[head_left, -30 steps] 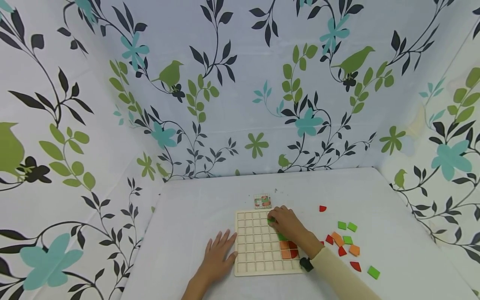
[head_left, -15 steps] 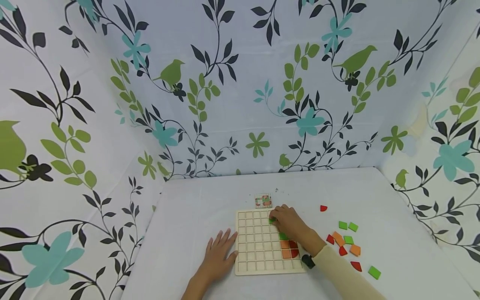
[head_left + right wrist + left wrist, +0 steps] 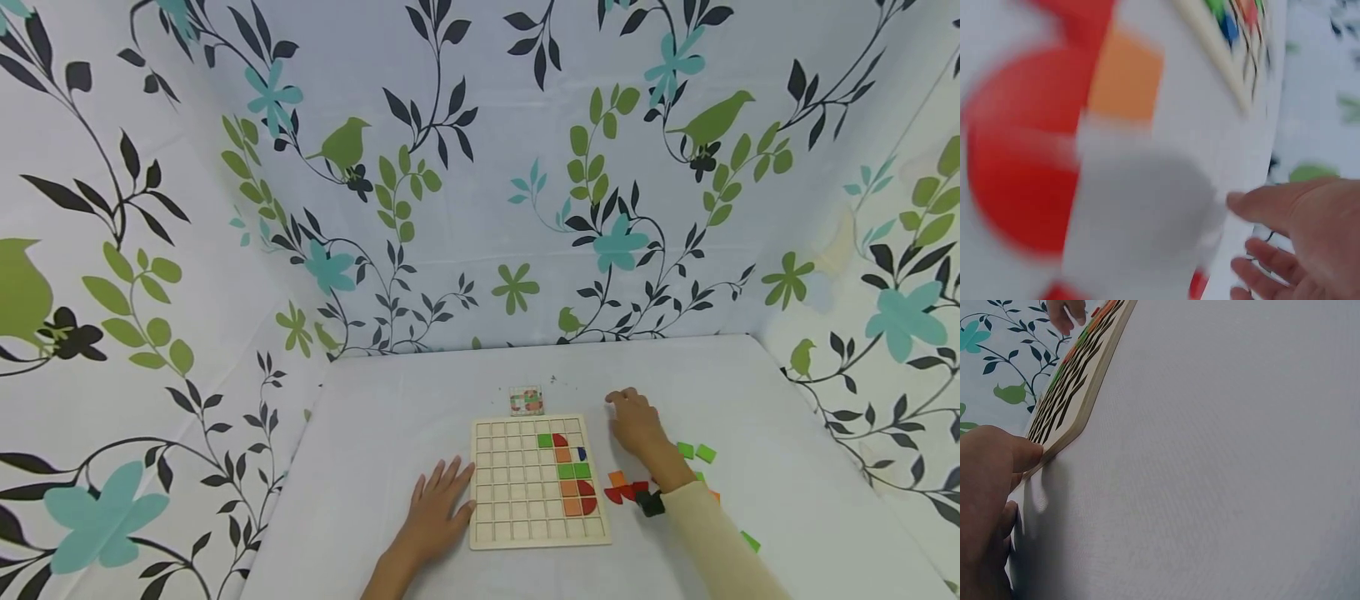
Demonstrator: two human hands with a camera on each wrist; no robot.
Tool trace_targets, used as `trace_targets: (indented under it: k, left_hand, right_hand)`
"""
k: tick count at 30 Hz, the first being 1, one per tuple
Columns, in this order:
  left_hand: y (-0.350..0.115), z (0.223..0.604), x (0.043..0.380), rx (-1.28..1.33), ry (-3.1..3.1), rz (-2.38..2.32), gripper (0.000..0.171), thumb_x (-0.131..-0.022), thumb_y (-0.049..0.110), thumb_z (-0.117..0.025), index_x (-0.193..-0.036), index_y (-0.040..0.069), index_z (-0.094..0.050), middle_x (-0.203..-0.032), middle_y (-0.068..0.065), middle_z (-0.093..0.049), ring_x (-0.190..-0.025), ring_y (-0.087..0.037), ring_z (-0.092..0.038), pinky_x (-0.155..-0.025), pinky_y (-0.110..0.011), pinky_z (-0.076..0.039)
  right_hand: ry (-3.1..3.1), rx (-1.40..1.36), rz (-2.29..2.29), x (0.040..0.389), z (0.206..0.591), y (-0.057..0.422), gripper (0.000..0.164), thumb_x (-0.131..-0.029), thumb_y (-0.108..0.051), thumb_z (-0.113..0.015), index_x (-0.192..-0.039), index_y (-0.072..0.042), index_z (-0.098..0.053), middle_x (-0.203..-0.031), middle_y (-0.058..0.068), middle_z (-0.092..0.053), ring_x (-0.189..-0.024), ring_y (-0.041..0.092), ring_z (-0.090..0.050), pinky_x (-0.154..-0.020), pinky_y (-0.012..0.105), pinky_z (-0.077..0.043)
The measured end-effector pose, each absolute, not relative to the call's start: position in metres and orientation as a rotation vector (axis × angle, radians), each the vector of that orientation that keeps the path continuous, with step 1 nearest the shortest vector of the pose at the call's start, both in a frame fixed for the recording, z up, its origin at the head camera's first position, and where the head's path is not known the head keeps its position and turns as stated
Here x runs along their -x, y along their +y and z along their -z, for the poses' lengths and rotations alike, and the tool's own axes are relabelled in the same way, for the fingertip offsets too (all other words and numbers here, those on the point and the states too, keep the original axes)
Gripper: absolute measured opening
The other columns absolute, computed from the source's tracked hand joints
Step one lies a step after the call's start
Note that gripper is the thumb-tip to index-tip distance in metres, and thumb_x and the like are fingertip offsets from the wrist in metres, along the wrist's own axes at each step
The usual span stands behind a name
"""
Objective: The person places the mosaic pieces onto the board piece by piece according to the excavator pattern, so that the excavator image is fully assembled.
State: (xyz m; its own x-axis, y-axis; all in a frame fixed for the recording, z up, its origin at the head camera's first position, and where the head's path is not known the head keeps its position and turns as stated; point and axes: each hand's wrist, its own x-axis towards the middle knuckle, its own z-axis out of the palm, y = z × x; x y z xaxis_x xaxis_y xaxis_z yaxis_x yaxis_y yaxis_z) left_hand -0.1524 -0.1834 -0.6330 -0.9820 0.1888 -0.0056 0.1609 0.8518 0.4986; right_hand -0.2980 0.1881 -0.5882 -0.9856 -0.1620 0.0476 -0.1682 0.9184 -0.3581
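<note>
A pale wooden grid board (image 3: 501,492) lies on the white table, its right columns partly filled with colored pieces. Flat on the table, my left hand (image 3: 435,517) touches the board's left edge with its fingers spread; in the left wrist view its thumb (image 3: 1025,453) rests against the edge. My right hand (image 3: 637,425) is over the table to the right of the board, holding nothing, its fingers loosely bent in the right wrist view. Close to those fingertips is a small red piece (image 3: 1197,283). A green square tile (image 3: 544,441) sits in the board's upper rows beside a red quarter-circle (image 3: 559,439).
Behind the board lies a small patterned card (image 3: 526,401). Loose red pieces (image 3: 613,496), an orange tile (image 3: 617,478) and green tiles (image 3: 705,453) lie right of the board, some hidden under my right forearm. A patterned curtain (image 3: 450,208) surrounds the table.
My right hand has left the green tile in the board's upper part and moved right, over the table. My left hand stays at the board's edge.
</note>
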Motion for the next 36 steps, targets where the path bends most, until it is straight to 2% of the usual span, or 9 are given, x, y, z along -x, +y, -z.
trace_targets:
  k: [3, 7, 10, 13, 17, 22, 28, 31, 36]
  left_hand:
    - [-0.183, 0.634, 0.153, -0.272, 2.968, -0.775, 0.06, -0.106, 0.039, -0.057, -0.162, 0.024, -0.043, -0.172, -0.009, -0.033, -0.161, -0.041, -0.022, -0.125, -0.074, -0.01]
    - [-0.182, 0.634, 0.153, -0.27, 2.961, -0.781, 0.059, -0.106, 0.039, -0.057, -0.162, 0.024, -0.044, -0.172, -0.01, -0.033, -0.161, -0.041, -0.022, -0.125, -0.074, -0.01]
    - [-0.182, 0.634, 0.153, -0.277, 2.96, -0.795, 0.059, -0.106, 0.038, -0.058, -0.161, 0.023, -0.045, -0.171, -0.01, -0.034, -0.161, -0.042, -0.022, -0.124, -0.075, -0.01]
    - [-0.182, 0.635, 0.154, -0.273, 2.958, -0.791, 0.06, -0.106, 0.039, -0.058, -0.162, 0.024, -0.045, -0.172, -0.009, -0.033, -0.161, -0.041, -0.022, -0.124, -0.075, -0.01]
    - [-0.182, 0.636, 0.155, -0.265, 2.959, -0.781, 0.06, -0.106, 0.04, -0.057, -0.162, 0.025, -0.044, -0.172, -0.008, -0.032, -0.161, -0.04, -0.021, -0.125, -0.073, -0.009]
    - [-0.182, 0.635, 0.154, -0.273, 2.954, -0.8, 0.059, -0.106, 0.038, -0.058, -0.162, 0.024, -0.045, -0.172, -0.009, -0.034, -0.161, -0.041, -0.022, -0.125, -0.075, -0.009]
    - [-0.182, 0.633, 0.152, -0.28, 2.957, -0.808, 0.058, -0.106, 0.038, -0.058, -0.161, 0.022, -0.046, -0.171, -0.01, -0.035, -0.16, -0.042, -0.023, -0.124, -0.075, -0.011]
    - [-0.182, 0.633, 0.152, -0.274, 2.965, -0.796, 0.058, -0.106, 0.038, -0.057, -0.162, 0.023, -0.045, -0.171, -0.01, -0.035, -0.16, -0.042, -0.023, -0.125, -0.074, -0.011]
    - [-0.182, 0.635, 0.153, -0.275, 2.97, -0.791, 0.059, -0.106, 0.039, -0.057, -0.162, 0.024, -0.045, -0.171, -0.009, -0.034, -0.161, -0.042, -0.023, -0.125, -0.074, -0.011]
  right_hand:
    - [-3.112, -0.139, -0.532, 0.303, 0.587, 0.215, 0.036, -0.098, -0.003, -0.068, -0.134, 0.003, -0.063, -0.137, 0.032, -0.055, -0.122, 0.05, -0.056, -0.102, 0.066, -0.051]
    - [-3.141, -0.11, -0.546, 0.304, 0.591, 0.238, 0.025, -0.099, -0.004, -0.068, -0.123, 0.003, -0.066, -0.12, 0.03, -0.061, -0.107, 0.047, -0.058, -0.093, 0.065, -0.053]
    - [-3.128, -0.123, -0.62, 0.303, 0.596, 0.243, 0.017, -0.1, -0.008, -0.07, -0.114, 0.002, -0.066, -0.104, 0.022, -0.062, -0.095, 0.039, -0.058, -0.088, 0.058, -0.054]
    - [-3.115, -0.141, -0.731, 0.3, 0.598, 0.24, 0.017, -0.102, -0.012, -0.069, -0.111, 0.002, -0.066, -0.097, 0.017, -0.06, -0.089, 0.032, -0.056, -0.086, 0.052, -0.056]
    - [-3.096, -0.15, -0.896, 0.297, 0.599, 0.231, 0.02, -0.102, -0.017, -0.069, -0.109, 0.002, -0.066, -0.096, 0.014, -0.06, -0.089, 0.028, -0.056, -0.085, 0.046, -0.057]
    - [-3.121, -0.153, -0.933, 0.294, 0.599, 0.221, 0.027, -0.098, -0.022, -0.077, -0.112, 0.0, -0.067, -0.101, 0.014, -0.059, -0.094, 0.028, -0.057, -0.087, 0.045, -0.057]
    - [-3.165, -0.213, -0.908, 0.292, 0.595, 0.217, 0.029, -0.096, -0.012, -0.077, -0.12, 0.0, -0.065, -0.109, 0.015, -0.06, -0.099, 0.029, -0.058, -0.1, 0.05, -0.058]
    - [-3.18, -0.228, -0.937, 0.29, 0.594, 0.216, 0.028, -0.096, -0.014, -0.077, -0.118, -0.001, -0.065, -0.102, 0.012, -0.062, -0.093, 0.027, -0.058, -0.092, 0.046, -0.059]
    - [-3.196, -0.229, -0.992, 0.288, 0.592, 0.214, 0.042, -0.094, -0.021, -0.081, -0.127, -0.001, -0.062, -0.1, 0.011, -0.063, -0.09, 0.025, -0.057, -0.083, 0.042, -0.058]
